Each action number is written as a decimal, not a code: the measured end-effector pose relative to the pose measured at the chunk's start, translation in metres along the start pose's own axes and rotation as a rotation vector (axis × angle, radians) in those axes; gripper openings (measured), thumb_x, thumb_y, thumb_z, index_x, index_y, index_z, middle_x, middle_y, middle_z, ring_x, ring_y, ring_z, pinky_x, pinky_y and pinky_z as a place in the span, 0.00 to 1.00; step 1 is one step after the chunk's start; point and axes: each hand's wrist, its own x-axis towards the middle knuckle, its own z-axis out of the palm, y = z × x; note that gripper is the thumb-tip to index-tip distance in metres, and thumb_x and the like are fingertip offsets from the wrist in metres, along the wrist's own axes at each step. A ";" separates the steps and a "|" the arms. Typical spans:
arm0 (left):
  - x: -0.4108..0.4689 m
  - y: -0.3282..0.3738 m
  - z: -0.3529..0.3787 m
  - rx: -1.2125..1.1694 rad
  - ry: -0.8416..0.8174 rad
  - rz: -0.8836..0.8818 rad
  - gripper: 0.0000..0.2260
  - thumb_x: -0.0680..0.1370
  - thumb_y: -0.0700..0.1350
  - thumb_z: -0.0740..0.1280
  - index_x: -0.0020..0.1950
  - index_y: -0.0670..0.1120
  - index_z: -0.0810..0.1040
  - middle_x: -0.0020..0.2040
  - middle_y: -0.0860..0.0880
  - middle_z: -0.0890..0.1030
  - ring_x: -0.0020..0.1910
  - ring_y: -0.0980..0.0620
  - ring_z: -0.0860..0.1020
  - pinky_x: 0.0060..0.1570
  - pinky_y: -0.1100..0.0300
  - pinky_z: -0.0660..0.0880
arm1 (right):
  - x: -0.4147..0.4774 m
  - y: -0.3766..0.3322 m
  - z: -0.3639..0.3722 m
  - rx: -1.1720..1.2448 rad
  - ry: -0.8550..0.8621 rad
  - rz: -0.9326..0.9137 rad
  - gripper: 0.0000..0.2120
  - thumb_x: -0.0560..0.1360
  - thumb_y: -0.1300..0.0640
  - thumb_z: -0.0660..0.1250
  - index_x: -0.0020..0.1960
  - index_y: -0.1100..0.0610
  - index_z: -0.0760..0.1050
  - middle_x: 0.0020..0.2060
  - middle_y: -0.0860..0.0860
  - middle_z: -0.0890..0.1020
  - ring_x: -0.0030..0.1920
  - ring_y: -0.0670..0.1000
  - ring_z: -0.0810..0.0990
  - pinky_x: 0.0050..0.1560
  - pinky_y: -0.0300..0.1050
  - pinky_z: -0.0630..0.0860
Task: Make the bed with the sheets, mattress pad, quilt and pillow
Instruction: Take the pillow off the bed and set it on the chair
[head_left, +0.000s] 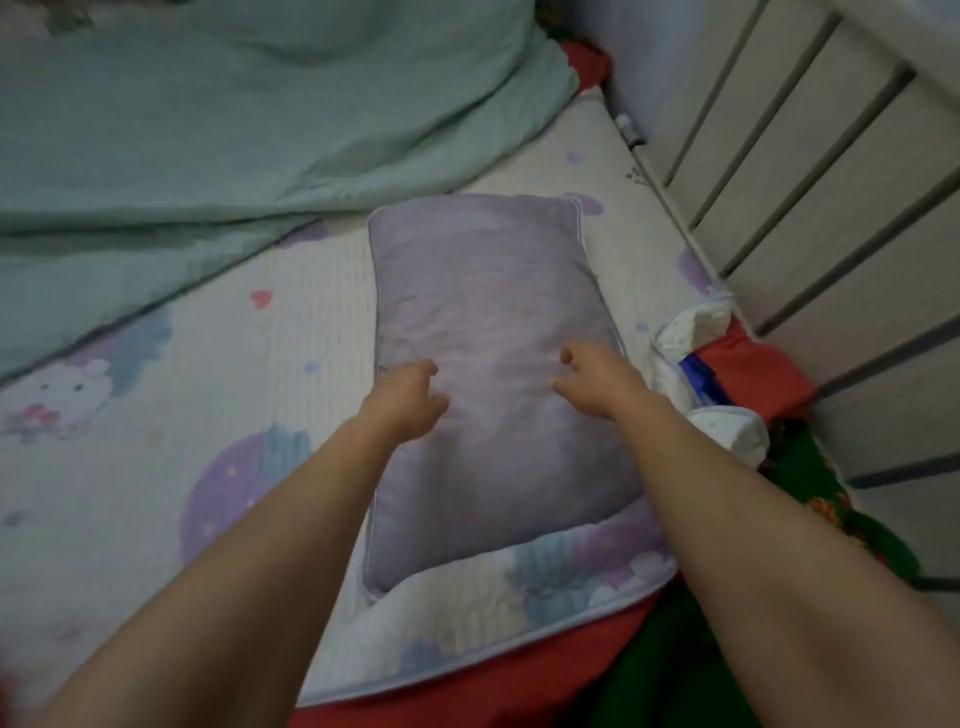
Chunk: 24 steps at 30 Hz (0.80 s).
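Over pillow (493, 291), left hand (410, 397), right hand (597, 376) outstretched (fingers loosely curled)

Looking into a home bedroom, judging by the bedding: lying flat, a mattress pad (130, 493) printed with cartoon animals and lilac blotches; bunching up at the far side, a mint-green quilt (208, 130); resting on the pad, a lilac pillow (493, 291); showing beneath, a red sheet (519, 691); running along the right edge, a pale slatted rail (805, 182).

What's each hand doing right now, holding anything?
Left hand: open, fingers loosely curled over the pillow, gripping nothing.
Right hand: open, loosely curled over the pillow, gripping nothing.
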 end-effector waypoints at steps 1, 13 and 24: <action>0.003 -0.001 0.010 0.001 -0.018 -0.023 0.26 0.78 0.49 0.64 0.73 0.43 0.63 0.70 0.40 0.69 0.66 0.41 0.70 0.65 0.52 0.68 | 0.003 0.007 0.009 0.001 -0.009 0.027 0.22 0.73 0.47 0.67 0.63 0.56 0.71 0.61 0.60 0.75 0.60 0.61 0.75 0.59 0.51 0.73; 0.038 -0.021 0.100 -0.105 -0.066 -0.304 0.55 0.68 0.61 0.72 0.75 0.55 0.32 0.76 0.40 0.36 0.75 0.34 0.40 0.72 0.39 0.49 | 0.025 0.064 0.082 0.100 -0.155 0.355 0.61 0.59 0.28 0.71 0.74 0.39 0.31 0.75 0.64 0.38 0.76 0.66 0.45 0.72 0.67 0.51; 0.040 -0.048 0.119 -0.202 -0.043 -0.388 0.64 0.58 0.64 0.77 0.66 0.67 0.23 0.72 0.29 0.52 0.71 0.33 0.61 0.69 0.41 0.61 | 0.026 0.056 0.112 0.043 -0.059 0.408 0.64 0.59 0.32 0.74 0.72 0.39 0.26 0.70 0.65 0.59 0.67 0.67 0.66 0.63 0.67 0.65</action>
